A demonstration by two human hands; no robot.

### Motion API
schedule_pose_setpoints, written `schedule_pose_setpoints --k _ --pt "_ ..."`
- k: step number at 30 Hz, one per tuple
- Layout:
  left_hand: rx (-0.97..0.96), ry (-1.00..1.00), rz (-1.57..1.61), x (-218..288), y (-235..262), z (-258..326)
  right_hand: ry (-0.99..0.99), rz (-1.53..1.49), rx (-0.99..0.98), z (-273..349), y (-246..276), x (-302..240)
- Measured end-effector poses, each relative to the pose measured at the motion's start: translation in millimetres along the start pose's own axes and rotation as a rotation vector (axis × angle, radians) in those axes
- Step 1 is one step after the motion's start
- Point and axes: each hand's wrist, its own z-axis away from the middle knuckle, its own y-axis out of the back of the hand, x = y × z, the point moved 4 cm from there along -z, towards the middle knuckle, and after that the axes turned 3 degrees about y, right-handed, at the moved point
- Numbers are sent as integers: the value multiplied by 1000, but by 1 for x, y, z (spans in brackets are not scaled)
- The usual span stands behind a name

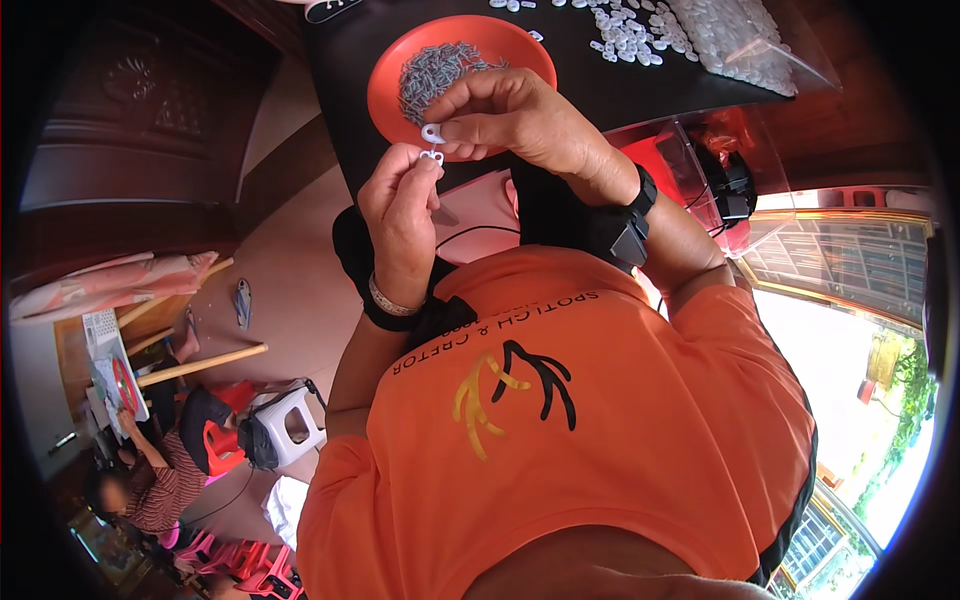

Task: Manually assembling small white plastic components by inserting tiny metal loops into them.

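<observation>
My left hand (402,213) is closed, its thumb and fingers pinching a small white plastic clip with two loops (431,157). Just above it, my right hand (515,120) holds a small white oval plastic tab with a hole (433,132) between thumb and fingers. The two white pieces are very close together; whether they touch is hard to see. Both hands are at the near edge of a round orange plate (385,75), the right one partly covering it. In the plate lies a heap of small grey screw-like pieces (440,75).
Loose white plastic pieces (625,38) lie on the black table (560,95) at the far right, beside a clear bag of similar pieces (725,40). A clear plastic box (770,185) stands right. At lower left, another person (165,490) sits near a white stool (292,425).
</observation>
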Motion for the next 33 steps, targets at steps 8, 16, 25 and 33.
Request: schedule_pose_setpoints --k 8,16,25,33 --pt "8 25 15 -4 1 1 18 6 19 3 -3 0" --pt "31 47 36 -3 -2 2 151 305 42 7 -8 0" --pt "-24 83 49 -10 0 1 181 434 33 14 -13 0" --pt "13 122 210 -11 -4 0 320 624 34 16 -12 -5"
